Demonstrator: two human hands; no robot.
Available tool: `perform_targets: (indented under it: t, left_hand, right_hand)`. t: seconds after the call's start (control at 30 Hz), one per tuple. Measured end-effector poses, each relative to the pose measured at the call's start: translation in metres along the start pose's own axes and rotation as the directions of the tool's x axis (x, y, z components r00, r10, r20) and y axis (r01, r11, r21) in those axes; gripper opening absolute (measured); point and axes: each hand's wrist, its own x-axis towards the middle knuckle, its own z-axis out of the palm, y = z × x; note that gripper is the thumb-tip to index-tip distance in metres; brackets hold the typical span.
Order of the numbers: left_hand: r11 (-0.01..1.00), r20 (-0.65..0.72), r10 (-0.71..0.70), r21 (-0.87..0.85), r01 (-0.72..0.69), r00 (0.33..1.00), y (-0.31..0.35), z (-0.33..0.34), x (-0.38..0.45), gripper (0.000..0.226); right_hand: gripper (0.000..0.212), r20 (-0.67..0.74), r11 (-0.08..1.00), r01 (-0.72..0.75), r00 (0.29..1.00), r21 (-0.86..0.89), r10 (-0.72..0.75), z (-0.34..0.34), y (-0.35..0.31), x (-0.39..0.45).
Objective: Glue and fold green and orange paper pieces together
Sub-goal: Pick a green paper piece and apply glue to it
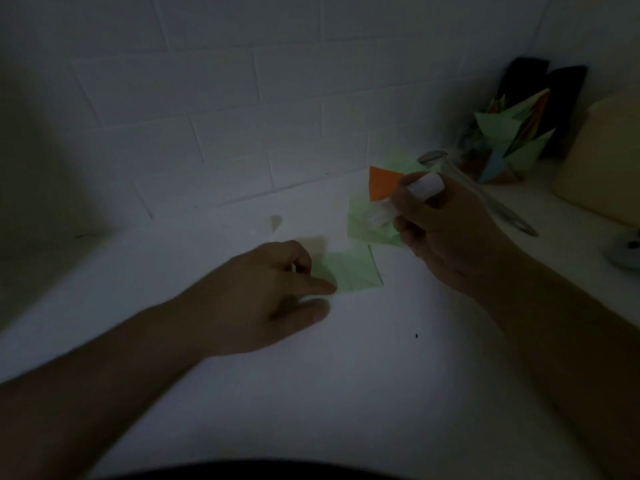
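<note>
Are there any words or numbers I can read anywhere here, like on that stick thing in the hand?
No text can be read anywhere in this dim, blurry picture.
Glue stick, held in the right hand: its white label is too blurred to read.
Green paper under the left hand: no print shows.
Orange paper: no print shows.
</note>
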Motion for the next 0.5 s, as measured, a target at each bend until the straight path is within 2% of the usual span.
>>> perform_targets:
  t: [0.13, 0.23, 0.3, 0.37, 0.43, 0.5]
  left_hand:
    - [0.985, -0.018, 0.131, -0.107, -0.132, 0.991, -0.018, -0.009, -0.002, 0.024]
    - [0.988, -0.156, 0.098, -0.104, -0.115, 0.983, -0.021, -0.013, 0.0, 0.021]
    - [0.997, -0.249, 0.044, -0.057, -0.061, 0.967, -0.022, -0.013, 0.0, 0.016]
    - [0.993, -0.267, -0.068, -0.113, 0.038, 0.961, -0.02, -0.011, 0.0, 0.016]
    - [0.972, -0.215, -0.194, -0.175, 0.157, 0.957, -0.013, -0.007, 0.001, 0.031]
    - [0.957, -0.143, -0.27, -0.151, 0.249, 0.952, -0.005, -0.001, 0.005, 0.054]
  right_hand:
    - [0.019, -0.006, 1.0, 0.002, 1.0, -0.023, -0.002, 0.0, -0.001, -0.001]
    - [0.021, 0.033, 1.0, 0.012, 0.999, -0.029, -0.011, -0.001, 0.001, -0.001]
    - [0.023, 0.078, 0.995, 0.023, 0.997, -0.099, -0.015, 0.0, 0.001, -0.003]
    - [0.022, 0.108, 0.952, 0.08, 0.993, -0.294, -0.05, 0.005, 0.001, -0.007]
    - [0.02, 0.097, 0.888, 0.136, 0.99, -0.439, -0.104, 0.01, 0.004, -0.008]
    - [0.02, 0.09, 0.838, 0.178, 0.984, -0.515, -0.153, 0.014, 0.004, -0.009]
